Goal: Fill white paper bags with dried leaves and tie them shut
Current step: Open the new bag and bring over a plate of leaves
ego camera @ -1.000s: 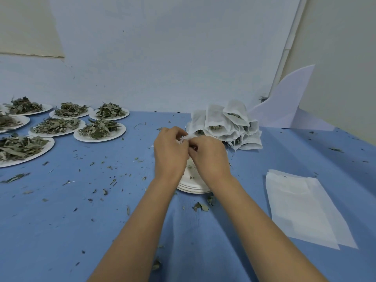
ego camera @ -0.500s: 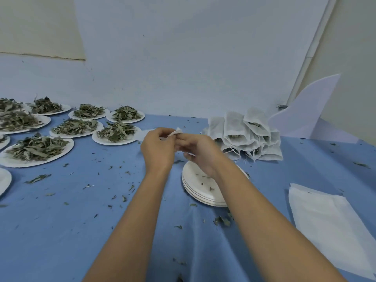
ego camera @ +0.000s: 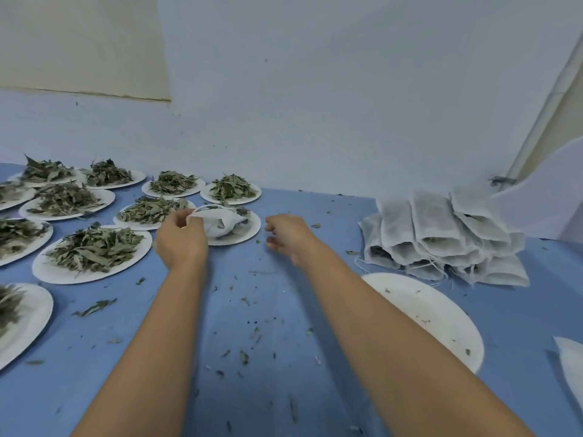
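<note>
Your left hand [ego camera: 181,239] pinched the paper bag [ego camera: 220,223] just beyond it, your right hand [ego camera: 287,235] hung loose and empty; scooping leaves [ego camera: 94,247] in seemed next.

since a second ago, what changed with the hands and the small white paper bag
Both hands moved left, from over the stack of empty white paper plates to a white paper plate of dried leaves. The right hand let go of the small white paper bag; the left hand alone grips its mouth. The pile of filled white bags stayed put.
</note>
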Motion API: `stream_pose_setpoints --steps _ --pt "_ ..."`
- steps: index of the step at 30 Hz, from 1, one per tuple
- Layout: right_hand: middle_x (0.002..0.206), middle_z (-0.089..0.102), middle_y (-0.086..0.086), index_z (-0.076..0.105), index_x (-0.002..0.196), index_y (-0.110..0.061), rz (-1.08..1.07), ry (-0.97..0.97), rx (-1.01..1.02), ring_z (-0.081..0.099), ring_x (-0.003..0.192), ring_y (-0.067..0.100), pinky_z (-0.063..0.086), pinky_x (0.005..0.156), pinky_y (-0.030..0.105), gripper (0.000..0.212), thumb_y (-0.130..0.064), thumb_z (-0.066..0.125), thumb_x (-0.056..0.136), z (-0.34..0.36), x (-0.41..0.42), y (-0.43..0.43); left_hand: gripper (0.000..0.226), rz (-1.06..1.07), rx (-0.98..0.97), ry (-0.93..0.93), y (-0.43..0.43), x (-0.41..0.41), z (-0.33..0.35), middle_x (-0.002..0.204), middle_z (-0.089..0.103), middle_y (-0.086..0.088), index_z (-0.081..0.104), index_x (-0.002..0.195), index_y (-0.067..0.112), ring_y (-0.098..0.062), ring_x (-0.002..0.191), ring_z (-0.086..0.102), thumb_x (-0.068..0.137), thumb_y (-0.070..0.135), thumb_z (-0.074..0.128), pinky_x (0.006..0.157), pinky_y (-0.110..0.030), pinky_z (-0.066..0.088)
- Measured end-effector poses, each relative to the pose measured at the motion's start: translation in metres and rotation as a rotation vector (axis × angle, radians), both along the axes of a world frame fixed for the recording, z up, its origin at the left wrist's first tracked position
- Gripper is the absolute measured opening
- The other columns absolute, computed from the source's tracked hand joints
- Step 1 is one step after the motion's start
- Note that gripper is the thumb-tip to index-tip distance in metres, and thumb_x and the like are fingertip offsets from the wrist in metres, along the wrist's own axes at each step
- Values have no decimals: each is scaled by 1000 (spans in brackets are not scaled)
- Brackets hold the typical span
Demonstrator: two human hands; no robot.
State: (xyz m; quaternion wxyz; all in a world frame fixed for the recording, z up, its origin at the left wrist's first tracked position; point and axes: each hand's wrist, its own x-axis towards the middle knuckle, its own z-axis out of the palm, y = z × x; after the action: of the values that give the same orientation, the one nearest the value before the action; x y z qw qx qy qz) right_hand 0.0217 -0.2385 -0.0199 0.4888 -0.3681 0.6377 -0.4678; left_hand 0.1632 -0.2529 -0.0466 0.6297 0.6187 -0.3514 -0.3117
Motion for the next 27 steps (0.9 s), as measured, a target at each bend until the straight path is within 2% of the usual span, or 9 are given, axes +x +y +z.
stream_pose_setpoints --steps 3,7,10,12,15,18,23,25,27 --pt "72 42 5 50 94 -6 1 -20 36 47 61 15 49 81 29 3 -7 51 92 -9 6 -21 21 -26 99 -19 -19 9 -7 107 57 0 59 109 23 -24 106 51 89 18 54 91 -34 44" --pt "76 44 5 48 84 -7 7 -67 13 49 69 15 52 86 28 9 -4 52 91 -18 13 -38 21 -67 122 1 -32 10 -12 101 53 0 58 112 17 -18 87 45 91 18 54 73 -26 33" --pt "75 45 7 48 86 -6 -18 -23 3 50 67 17 52 89 35 7 -3 53 90 -24 18 -45 4 -72 110 16 -33 9 -14 91 51 0 55 93 18 -15 72 43 89 16 55 64 -25 32" --pt "73 48 8 46 79 -7 -57 40 -4 54 71 21 52 89 38 15 -4 57 87 -27 21 -47 14 -70 104 -5 -32 8 -16 77 48 1 48 77 18 -11 61 37 89 15 55 54 -26 30" --pt "69 53 5 54 85 -4 -146 74 -18 66 81 26 56 83 38 17 -9 69 82 -28 22 -43 6 -37 78 -44 -22 3 -17 70 47 6 52 84 16 -7 58 38 88 19 56 50 -21 31" --pt "68 53 4 61 88 -3 -226 25 -15 68 83 26 57 81 40 22 -8 77 75 -28 17 -34 5 -12 30 -77 -9 -5 -13 70 47 11 55 92 16 -4 59 41 88 19 55 44 -11 32" --pt "73 57 6 57 72 -2 -269 -73 -34 58 59 15 59 69 31 17 4 72 77 -18 -4 -5 9 -56 12 -63 20 -24 2 77 50 11 56 98 17 -7 66 45 89 19 54 52 -20 32" --pt "86 61 12 57 73 -1 -282 -113 -52 56 56 14 57 56 23 16 9 69 77 -12 -17 11 13 -82 9 -66 36 -35 10 85 54 5 58 101 18 -14 76 51 89 20 54 53 -21 32" --pt "95 63 17 55 71 -1 -302 -141 -73 58 58 16 56 58 24 18 12 67 77 -6 -33 27 13 -113 -2 -89 50 -45 18 92 57 1 59 99 19 -22 96 54 88 22 54 57 -25 33"
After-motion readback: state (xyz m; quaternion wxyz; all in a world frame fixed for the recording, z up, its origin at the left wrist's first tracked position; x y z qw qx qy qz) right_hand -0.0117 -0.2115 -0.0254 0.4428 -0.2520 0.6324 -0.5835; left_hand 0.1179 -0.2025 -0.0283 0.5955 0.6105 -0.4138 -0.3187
